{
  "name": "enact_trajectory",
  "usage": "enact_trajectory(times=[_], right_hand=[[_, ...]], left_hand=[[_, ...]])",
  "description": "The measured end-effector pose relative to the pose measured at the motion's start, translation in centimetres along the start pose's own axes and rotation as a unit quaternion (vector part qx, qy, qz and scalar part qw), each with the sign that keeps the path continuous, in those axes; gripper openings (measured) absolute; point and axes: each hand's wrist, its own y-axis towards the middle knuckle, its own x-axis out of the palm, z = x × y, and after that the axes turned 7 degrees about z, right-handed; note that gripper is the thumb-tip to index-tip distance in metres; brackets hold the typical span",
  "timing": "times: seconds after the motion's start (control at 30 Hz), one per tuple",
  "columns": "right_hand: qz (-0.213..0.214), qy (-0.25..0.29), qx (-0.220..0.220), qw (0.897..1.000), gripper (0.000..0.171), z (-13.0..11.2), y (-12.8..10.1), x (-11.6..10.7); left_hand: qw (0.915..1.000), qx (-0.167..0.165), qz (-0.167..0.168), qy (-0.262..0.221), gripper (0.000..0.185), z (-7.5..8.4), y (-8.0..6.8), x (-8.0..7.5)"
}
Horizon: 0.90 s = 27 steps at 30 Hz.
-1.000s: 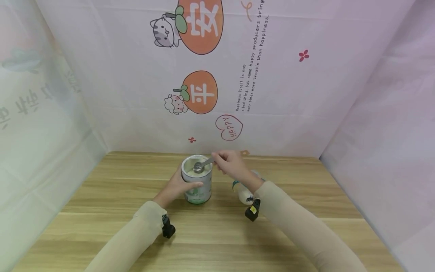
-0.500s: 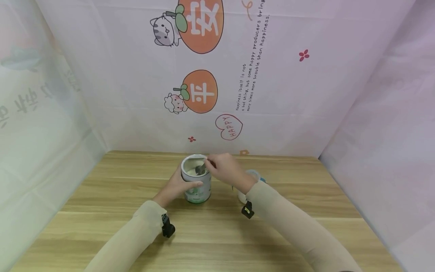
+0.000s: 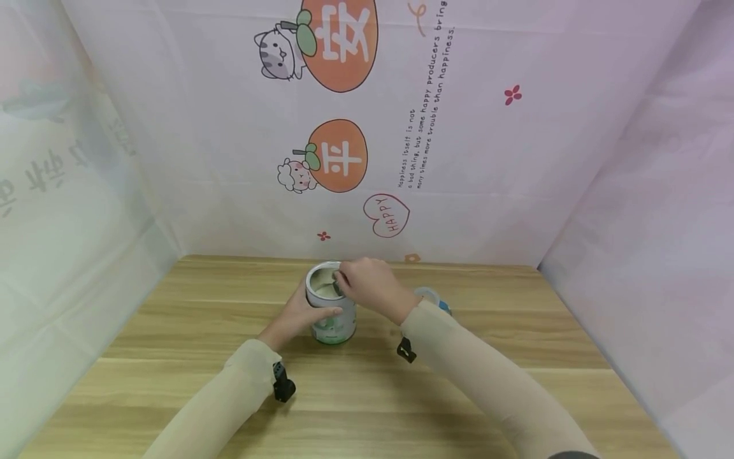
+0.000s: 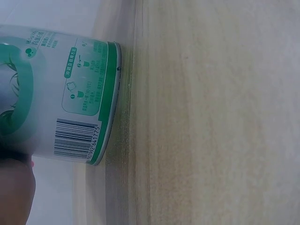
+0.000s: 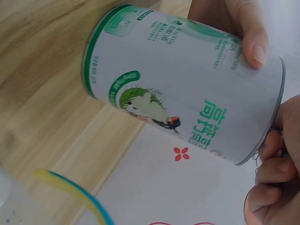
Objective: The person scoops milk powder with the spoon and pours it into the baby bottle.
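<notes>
A white and green milk powder tin point(image 3: 334, 328), lidless, stands upright on the wooden table with pale powder inside. My left hand point(image 3: 298, 315) grips its side, thumb across the front; in the right wrist view that thumb lies on the printed wall of the tin. Over the right part of the rim, my right hand point(image 3: 369, 285) pinches a metal spoon point(image 3: 337, 288). Only a small dark piece of the spoon shows; its bowl is down in the tin, mostly hidden. Curled right fingers point(image 5: 272, 171) appear at the tin's mouth in the right wrist view.
Behind my right forearm stands a partly hidden clear-rimmed cup point(image 3: 427, 295) with a blue part on its side. Its yellow and teal curved handle point(image 5: 70, 187) shows in the right wrist view. A printed cloth wall point(image 3: 459, 217) rises behind the table point(image 3: 367, 395).
The right hand has moved left and turned over the tin's rim, taking the spoon from above the powder down into the tin. The left hand and tin have stayed put.
</notes>
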Motion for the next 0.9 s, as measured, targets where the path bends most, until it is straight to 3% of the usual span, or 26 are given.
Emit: enact_trajectory(times=[0.23,0.6,0.9], right_hand=[[-0.027,-0.041,-0.003,0.999,0.032,-0.9,1.0,0.2],[-0.092,-0.051,-0.010,0.994,0.040,-1.6,1.8,-0.2],[-0.132,-0.002,-0.008,0.991,0.035,-1.3,2.0,0.0]], left_hand=[[1.0000,0.008,-0.004,-0.001,0.095,-0.1,0.1,0.1],[0.9998,0.015,-0.010,0.008,0.097,0.0,0.2,0.1],[1.0000,-0.001,-0.005,0.008,0.096,0.2,0.0,0.1]])
